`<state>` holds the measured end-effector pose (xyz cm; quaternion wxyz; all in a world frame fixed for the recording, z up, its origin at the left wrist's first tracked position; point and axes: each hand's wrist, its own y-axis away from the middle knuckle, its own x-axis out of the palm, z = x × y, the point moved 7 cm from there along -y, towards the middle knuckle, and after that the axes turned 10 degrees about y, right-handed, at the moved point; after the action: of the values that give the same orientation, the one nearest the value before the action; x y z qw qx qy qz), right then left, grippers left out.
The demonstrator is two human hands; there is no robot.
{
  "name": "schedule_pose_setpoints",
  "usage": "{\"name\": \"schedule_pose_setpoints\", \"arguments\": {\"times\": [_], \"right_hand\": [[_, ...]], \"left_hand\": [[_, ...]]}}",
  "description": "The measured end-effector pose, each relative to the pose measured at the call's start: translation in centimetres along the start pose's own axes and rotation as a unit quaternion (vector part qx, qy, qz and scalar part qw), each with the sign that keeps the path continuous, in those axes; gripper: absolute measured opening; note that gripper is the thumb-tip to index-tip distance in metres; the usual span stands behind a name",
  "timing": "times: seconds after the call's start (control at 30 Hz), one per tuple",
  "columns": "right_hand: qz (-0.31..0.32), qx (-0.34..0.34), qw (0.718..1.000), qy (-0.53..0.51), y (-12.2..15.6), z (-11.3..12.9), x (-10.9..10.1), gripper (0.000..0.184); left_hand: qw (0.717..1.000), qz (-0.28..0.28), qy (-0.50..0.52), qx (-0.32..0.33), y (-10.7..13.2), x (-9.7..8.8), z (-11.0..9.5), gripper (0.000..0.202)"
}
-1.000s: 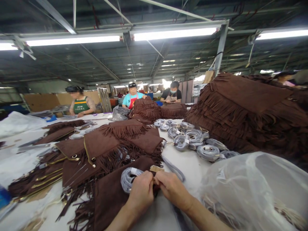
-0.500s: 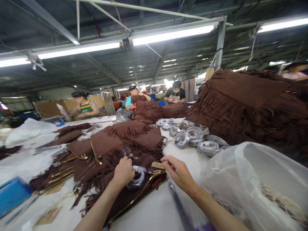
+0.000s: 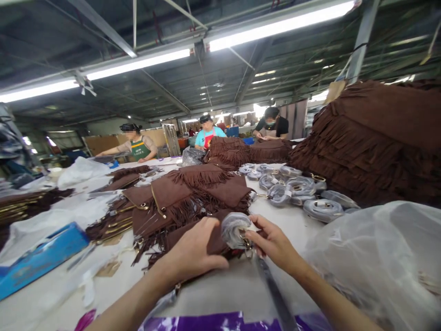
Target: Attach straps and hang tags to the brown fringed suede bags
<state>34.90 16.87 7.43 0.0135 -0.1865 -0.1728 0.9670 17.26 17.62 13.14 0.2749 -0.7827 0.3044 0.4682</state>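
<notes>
My right hand (image 3: 272,239) pinches a coiled strap (image 3: 233,229) wrapped in clear film, with gold metal clasps at its lower edge. The coil hangs just over a brown fringed bag (image 3: 216,241). Across that bag stretches my left hand (image 3: 195,250), thumb apart from the fingers and nothing seen in its grasp; its fingertips are partly hidden. Most of the bag is covered by the left hand and forearm. Beyond it lie more brown fringed bags (image 3: 172,193) with gold zips. Several wrapped strap coils (image 3: 299,186) rest on the white table behind my right hand.
A tall pile of brown fringed pieces (image 3: 375,138) rises at the right, behind a translucent plastic bag (image 3: 375,248). The blue tray (image 3: 44,257) is at left. A long grey strip (image 3: 275,289) and purple plastic (image 3: 206,322) lie nearest me. Three people work across the table.
The strap coil has gone from beside my left hand on the bag into my right hand. My left hand has opened. The view has turned left, and the tan tag no longer shows.
</notes>
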Motion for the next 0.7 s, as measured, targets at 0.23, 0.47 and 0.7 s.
{"name": "schedule_pose_setpoints", "arguments": {"times": [0.23, 0.47, 0.7], "right_hand": [[0.066, -0.006, 0.985, -0.161, 0.4, 1.6, 0.3, 0.037], [0.131, -0.108, 0.985, -0.009, 2.0, 4.1, 4.4, 0.024], [0.148, -0.127, 0.979, 0.063, 2.2, 3.6, 5.9, 0.024]], "left_hand": [[0.991, 0.003, -0.097, -0.096, 2.8, 2.1, 8.4, 0.02], [0.994, -0.061, -0.031, -0.081, 1.2, -1.7, 7.1, 0.019], [0.991, -0.083, -0.026, -0.097, 1.5, -2.6, 7.6, 0.023]]}}
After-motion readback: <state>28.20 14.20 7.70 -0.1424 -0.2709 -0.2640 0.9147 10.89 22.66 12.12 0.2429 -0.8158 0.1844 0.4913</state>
